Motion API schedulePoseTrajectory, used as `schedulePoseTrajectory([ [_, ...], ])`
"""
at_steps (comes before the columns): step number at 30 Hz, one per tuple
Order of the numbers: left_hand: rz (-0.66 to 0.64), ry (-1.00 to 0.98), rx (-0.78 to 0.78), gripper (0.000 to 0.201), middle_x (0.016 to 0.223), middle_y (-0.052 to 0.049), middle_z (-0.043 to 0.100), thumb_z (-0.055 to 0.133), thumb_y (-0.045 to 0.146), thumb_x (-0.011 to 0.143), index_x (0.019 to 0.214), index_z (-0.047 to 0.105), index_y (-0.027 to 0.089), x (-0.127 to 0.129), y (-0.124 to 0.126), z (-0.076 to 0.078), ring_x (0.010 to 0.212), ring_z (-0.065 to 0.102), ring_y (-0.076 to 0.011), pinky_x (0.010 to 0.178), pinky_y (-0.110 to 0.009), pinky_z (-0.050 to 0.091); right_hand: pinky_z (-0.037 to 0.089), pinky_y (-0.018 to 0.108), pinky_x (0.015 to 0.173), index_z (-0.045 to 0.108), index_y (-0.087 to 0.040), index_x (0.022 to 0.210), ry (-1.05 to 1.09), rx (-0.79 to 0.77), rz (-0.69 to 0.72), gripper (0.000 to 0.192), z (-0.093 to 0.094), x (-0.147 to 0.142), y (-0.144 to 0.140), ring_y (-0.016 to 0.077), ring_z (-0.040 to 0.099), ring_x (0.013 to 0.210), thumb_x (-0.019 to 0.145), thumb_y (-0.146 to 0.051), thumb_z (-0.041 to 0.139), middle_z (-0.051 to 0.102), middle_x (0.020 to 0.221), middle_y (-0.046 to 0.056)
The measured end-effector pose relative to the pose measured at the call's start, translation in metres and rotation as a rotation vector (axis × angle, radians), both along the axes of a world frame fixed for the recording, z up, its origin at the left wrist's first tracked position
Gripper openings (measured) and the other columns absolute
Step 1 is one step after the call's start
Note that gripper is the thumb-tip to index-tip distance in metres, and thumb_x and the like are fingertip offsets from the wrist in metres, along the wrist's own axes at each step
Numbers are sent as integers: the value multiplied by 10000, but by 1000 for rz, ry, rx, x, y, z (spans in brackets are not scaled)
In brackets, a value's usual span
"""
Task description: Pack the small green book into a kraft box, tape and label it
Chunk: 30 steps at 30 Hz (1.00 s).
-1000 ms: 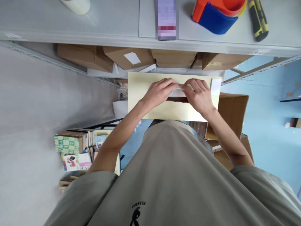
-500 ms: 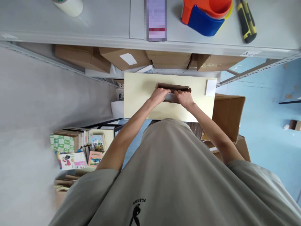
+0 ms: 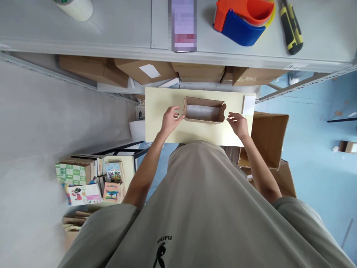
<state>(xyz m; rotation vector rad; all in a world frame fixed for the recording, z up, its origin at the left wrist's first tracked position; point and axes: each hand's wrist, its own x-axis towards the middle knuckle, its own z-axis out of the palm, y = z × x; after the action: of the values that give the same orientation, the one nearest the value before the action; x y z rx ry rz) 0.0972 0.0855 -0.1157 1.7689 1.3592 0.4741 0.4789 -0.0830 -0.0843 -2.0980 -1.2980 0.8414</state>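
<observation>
A small oblong cardboard box (image 3: 205, 121) stands with its top open on the pale yellow board (image 3: 161, 96) in front of me. White material (image 3: 203, 111) lies inside it; what it is I cannot make out. My left hand (image 3: 170, 121) is at the box's left end, fingers spread, the thumb close to the near left corner. Off the right end, a small gap away, my right hand (image 3: 238, 124) hovers with its fingers apart and holds nothing. A flat white block (image 3: 248, 105) lies at the board's right edge, just behind my right hand.
On the grey shelf (image 3: 125, 37) ahead are an orange and blue tape dispenser (image 3: 242, 28), a yellow and black utility knife (image 3: 291, 31) and a white roll (image 3: 79, 9). Cardboard boxes (image 3: 198, 72) fill the shelf below. Books (image 3: 85, 193) stand at left, an open carton (image 3: 267, 139) at right.
Both hands have come out of the middle of the box and moved apart, one to each end. The box's opening and the white material inside now show fully.
</observation>
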Motion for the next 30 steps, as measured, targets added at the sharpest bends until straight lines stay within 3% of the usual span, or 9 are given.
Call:
schedulePoseTrajectory([
  [4,-149,-78,-50,499,1493,-105,785,943,211,950,1419,776,235,10,-5,-8,1091,843,-207,998,-384,744,776,513,1046,821,-229,1570,203,-7,61,541,-18,-11,11,262,858,1042,1067,-429,789,835,1388,140],
  [8,-330,2,-27,616,1663,-161,741,1043,277,908,1467,787,231,26,-15,-1,1458,764,-329,1249,-489,658,752,526,1132,871,-207,1467,148,-31,170,453,-22,-31,24,284,868,1129,1096,-445,767,772,1516,171],
  [10,-388,61,-3,500,1663,-173,753,1040,283,929,1376,823,219,31,-18,3,1555,706,-361,1352,-532,569,708,548,1220,871,-189,1439,90,-22,263,445,-21,-35,25,327,854,1262,1083,-449,816,745,1588,198],
  [13,-333,101,-29,393,1514,-164,837,982,265,996,1350,820,215,37,-17,4,1447,768,-332,1312,-504,581,644,595,1300,857,-184,1416,19,-7,349,449,-20,-34,23,383,795,1418,1039,-426,892,756,1605,217],
  [17,-129,111,-92,855,1390,-130,858,939,197,1010,1773,556,247,46,-9,-5,1265,827,-266,1185,-426,642,726,556,1098,701,-131,1629,-10,-86,193,539,-23,-34,25,343,847,1164,1130,-335,691,860,1380,220],
  [21,-84,165,33,1075,1452,-159,783,1025,214,938,1855,470,282,54,4,-15,1270,797,-308,1183,-470,644,748,488,980,353,-195,1920,-128,-69,101,831,-27,-39,33,306,833,1134,1130,-296,592,765,1525,223],
  [25,-136,175,118,740,1503,-175,718,1045,252,925,1601,744,260,49,10,-19,1333,769,-338,1213,-476,640,749,475,1001,626,-231,1761,-228,-62,166,625,-27,-41,34,313,806,1281,1140,-244,558,633,1660,221],
  [27,-156,169,99,486,1505,-166,713,991,275,982,1441,833,247,43,7,-20,1280,785,-304,1201,-445,649,745,522,1029,780,-221,1567,-271,-91,194,462,-28,-42,31,352,794,1337,1174,-269,544,637,1679,219],
  [30,-141,120,34,345,1461,-133,748,868,255,1072,1417,855,248,39,1,-23,1140,806,-222,1165,-379,663,743,546,1052,857,-240,1451,-269,-142,179,418,-33,-45,27,374,825,1331,1210,-305,522,683,1685,198],
])
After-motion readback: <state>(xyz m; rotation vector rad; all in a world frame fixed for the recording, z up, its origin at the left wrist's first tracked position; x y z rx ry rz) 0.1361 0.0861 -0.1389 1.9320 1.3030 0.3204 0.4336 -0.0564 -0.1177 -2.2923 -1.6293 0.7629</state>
